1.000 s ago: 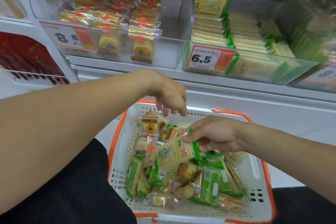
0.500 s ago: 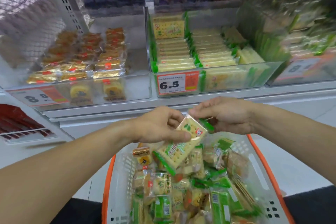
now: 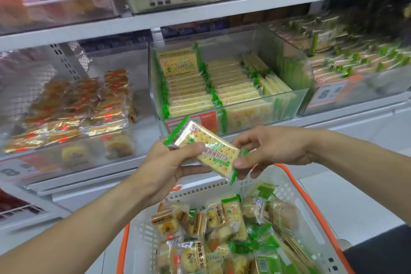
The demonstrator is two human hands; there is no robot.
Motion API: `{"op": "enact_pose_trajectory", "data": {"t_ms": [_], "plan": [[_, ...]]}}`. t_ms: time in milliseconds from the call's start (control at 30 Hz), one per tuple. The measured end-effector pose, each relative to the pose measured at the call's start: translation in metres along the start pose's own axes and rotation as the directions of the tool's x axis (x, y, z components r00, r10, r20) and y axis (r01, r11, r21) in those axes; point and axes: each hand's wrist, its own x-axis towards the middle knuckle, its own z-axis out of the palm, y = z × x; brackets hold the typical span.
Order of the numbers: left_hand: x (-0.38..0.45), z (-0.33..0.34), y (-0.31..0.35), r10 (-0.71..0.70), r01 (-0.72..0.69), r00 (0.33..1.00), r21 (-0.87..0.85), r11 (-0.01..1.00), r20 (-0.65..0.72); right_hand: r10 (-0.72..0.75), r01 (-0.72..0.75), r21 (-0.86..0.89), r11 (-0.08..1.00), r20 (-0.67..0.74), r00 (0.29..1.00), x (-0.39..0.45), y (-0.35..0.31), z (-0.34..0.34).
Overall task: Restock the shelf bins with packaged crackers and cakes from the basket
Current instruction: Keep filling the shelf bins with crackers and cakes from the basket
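**Cracker packet held in both hands before the shelf bins**

Head view. The left hand (image 3: 164, 167) grips a green-and-white cracker packet (image 3: 209, 151), thumb curled over its top face and the other fingers folded beneath it. The right hand (image 3: 269, 149) pinches the packet's right end, thumb and forefinger closed on the green crimped edge, the remaining fingers loosely curled below it. The packet lies tilted, its far-left corner raised, between the fingertips of both hands.

Just beyond the fingers stands the clear cracker bin (image 3: 300, 95), holding upright rows of matching green-edged packets; an orange price tag on its front wall is partly hidden behind the held packet. Left of the left hand's knuckles is the cake bin (image 3: 142, 118), with gold-wrapped cakes stacked inside. Right of the right wrist a third clear bin (image 3: 355, 100) holds green-tipped packets; its contents are blurred.

Below both hands sits the white basket (image 3: 311, 213) with an orange rim, filled with mixed green cracker packets and yellow cake packets. Above the bins, a further shelf (image 3: 222, 10) carries price cards and boxed goods.
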Motion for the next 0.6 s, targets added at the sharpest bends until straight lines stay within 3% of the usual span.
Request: {"op": "enact_pose_trajectory", "data": {"t_ms": [100,233,300,467,600], "plan": [[0.002,-0.003,0.001,0.026,-0.023,0.999,0.069,0.997,-0.044,-0.06,0.067,0.05,0.997,-0.12,0.991,0.001,-0.002,0.0],[0.004,-0.013,0.002,0.111,-0.079,0.978,0.18,0.981,-0.175,-0.139,0.143,-0.005,0.99,-0.278,0.95,-0.004,-0.007,-0.008],[0.004,-0.018,0.004,0.119,-0.08,0.977,0.21,0.974,-0.177,-0.205,0.193,-0.068,0.979,-0.345,0.916,-0.004,-0.008,-0.01],[0.0,-0.022,0.006,0.118,-0.076,0.985,0.306,0.949,-0.122,-0.354,0.322,-0.153,0.934,-0.497,0.792,0.004,-0.007,-0.005],[-0.001,-0.023,0.009,0.154,-0.102,0.977,0.316,0.943,-0.144,-0.506,0.272,-0.45,0.85,-0.556,0.659,0.007,-0.005,0.002]]}}
